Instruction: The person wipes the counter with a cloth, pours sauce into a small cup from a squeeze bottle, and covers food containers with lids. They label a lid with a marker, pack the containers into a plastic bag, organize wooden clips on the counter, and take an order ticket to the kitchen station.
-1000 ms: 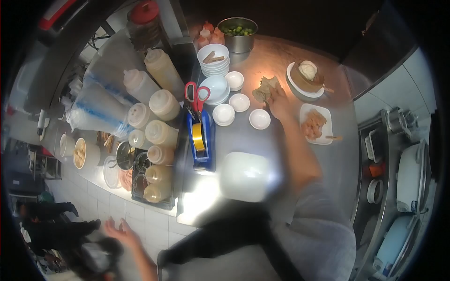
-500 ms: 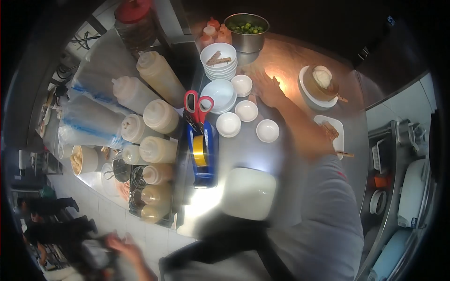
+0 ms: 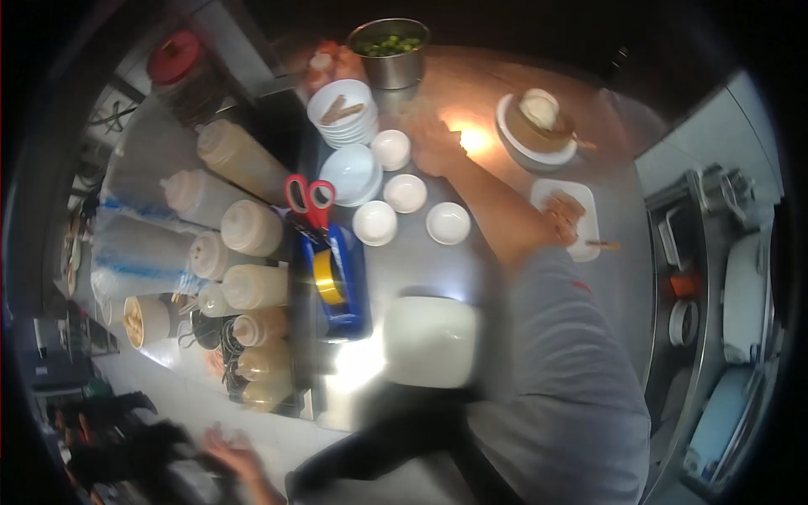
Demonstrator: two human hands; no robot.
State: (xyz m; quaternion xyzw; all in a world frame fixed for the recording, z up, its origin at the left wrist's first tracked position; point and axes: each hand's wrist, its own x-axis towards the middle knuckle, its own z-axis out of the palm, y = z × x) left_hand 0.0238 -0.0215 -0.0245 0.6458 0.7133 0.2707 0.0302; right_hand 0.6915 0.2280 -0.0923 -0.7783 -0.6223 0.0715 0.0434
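My right hand (image 3: 433, 147) reaches across the steel counter, low over its surface beside the stacked small white bowls (image 3: 390, 150). Its fingers look stretched out, though blurred, and nothing shows in them. Two more small bowls, one at the centre (image 3: 405, 194) and one to its right (image 3: 449, 223), sit nearer. My left hand (image 3: 229, 450) is off the counter at the lower left, blurred, with fingers apart and nothing visible in it. A white square plate (image 3: 433, 341) lies near the counter's front edge.
Squeeze bottles (image 3: 252, 227), red-handled scissors (image 3: 310, 202) and a blue tape dispenser (image 3: 345, 295) stand left. A metal pot of greens (image 3: 389, 63) is at the back. Rightward are a topped brown bowl (image 3: 539, 126) and a white dish (image 3: 589, 206). People (image 3: 126, 446) appear lower left.
The view has shifted, so the counter items appear further left. My right hand stays stretched over the counter near the small bowls; my left hand remains at the lower left.
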